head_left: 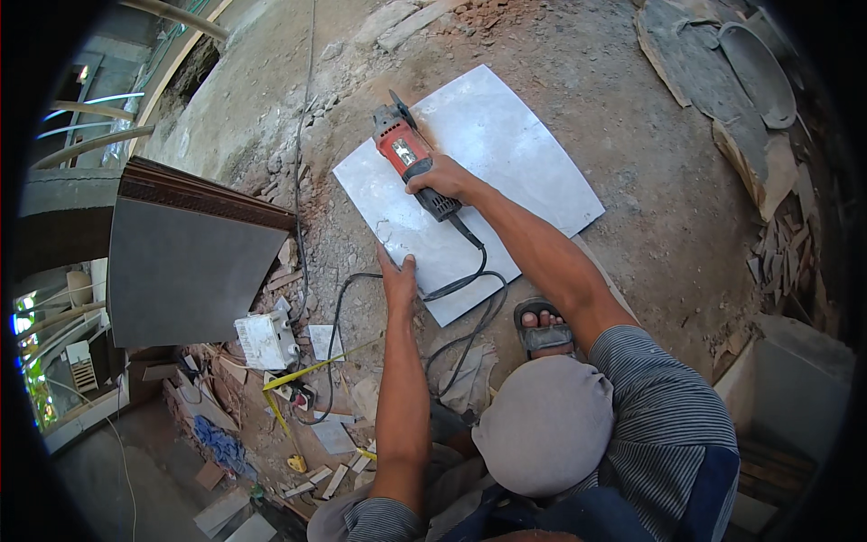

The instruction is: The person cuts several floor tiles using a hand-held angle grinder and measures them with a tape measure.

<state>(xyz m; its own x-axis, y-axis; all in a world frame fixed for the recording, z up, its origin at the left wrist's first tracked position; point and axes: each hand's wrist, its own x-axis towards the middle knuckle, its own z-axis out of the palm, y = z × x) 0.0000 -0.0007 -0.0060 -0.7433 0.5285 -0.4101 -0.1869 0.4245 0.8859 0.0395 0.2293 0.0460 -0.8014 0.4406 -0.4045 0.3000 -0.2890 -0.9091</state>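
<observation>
My right hand (444, 178) is wrapped round the rear body of a red and black angle grinder (404, 149). The grinder's head and guard point away from me, over the far left edge of a large white tile (506, 149). A reddish dusty streak shows on the tile beside the guard. At the tile's near left edge my left hand (398, 278) grips it, thumb on top; some fingertips are hidden. From the grinder's back end a black power cord (471, 237) loops across the tile's near corner and down to the ground.
A dark grey panel (185, 271) leans at the left. Beside it lie a white box (265, 341), a yellow tape measure (296, 462) and scattered tile offcuts (334, 437). My sandalled foot (545, 328) is close to the tile. A grey basin (757, 74) stands far right.
</observation>
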